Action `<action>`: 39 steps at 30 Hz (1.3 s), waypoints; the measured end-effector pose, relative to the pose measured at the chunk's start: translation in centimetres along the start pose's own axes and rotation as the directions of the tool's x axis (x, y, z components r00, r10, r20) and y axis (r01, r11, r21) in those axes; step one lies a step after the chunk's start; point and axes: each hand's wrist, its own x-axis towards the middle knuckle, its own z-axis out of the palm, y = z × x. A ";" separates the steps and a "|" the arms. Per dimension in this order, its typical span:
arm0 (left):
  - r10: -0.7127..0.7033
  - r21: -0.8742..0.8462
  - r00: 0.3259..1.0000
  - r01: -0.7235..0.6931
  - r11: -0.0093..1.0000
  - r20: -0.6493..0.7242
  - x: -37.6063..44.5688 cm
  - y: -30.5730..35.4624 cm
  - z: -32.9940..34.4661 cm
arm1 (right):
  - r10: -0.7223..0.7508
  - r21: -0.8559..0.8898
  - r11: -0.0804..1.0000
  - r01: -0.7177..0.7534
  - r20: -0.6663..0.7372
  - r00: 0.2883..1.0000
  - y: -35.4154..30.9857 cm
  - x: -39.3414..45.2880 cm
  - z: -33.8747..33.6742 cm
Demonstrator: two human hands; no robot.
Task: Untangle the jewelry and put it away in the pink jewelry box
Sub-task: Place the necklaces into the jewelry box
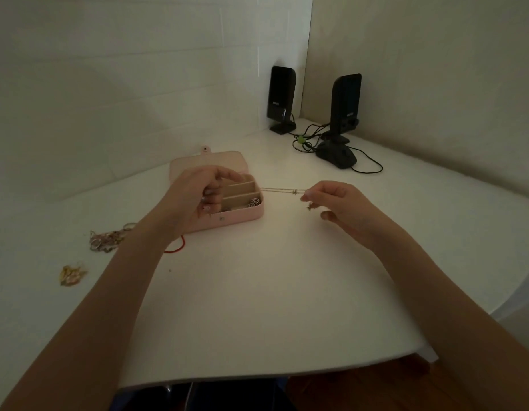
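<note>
The pink jewelry box (245,216) lies open on the white table, its lid flat behind it. Its tan compartments hold some silver pieces at the right end. A thin chain necklace (282,190) is stretched level between my hands, with a small charm near its right end. My left hand (198,194) hovers over the box with fingers curled, holding the chain's left end. To the right of the box, my right hand (331,200) pinches the other end between thumb and forefinger; a small charm dangles under it.
A tangled pile of rings and chains (109,238) lies left of the box, a gold piece (71,274) nearer me, a red cord (175,247) by my left wrist. Two black speakers (281,99) with cables stand in the far corner. The table edge (257,378) is near me.
</note>
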 end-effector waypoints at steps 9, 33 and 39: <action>-0.018 0.249 1.000 0.012 0.968 0.022 -0.2 -1.2 0.4 | 0.060 0.113 0.993 -0.034 -0.233 0.971 0.0 0.5 -0.2; 0.160 -0.556 0.979 -0.202 0.806 -0.123 1.4 -0.8 -1.4 | -0.176 0.302 0.934 0.193 -0.082 0.981 -5.1 4.3 3.3; 0.214 -0.804 0.976 -0.149 0.575 -0.028 1.5 -0.7 -1.3 | -0.230 0.331 0.916 0.226 -0.030 0.973 -6.1 5.6 4.6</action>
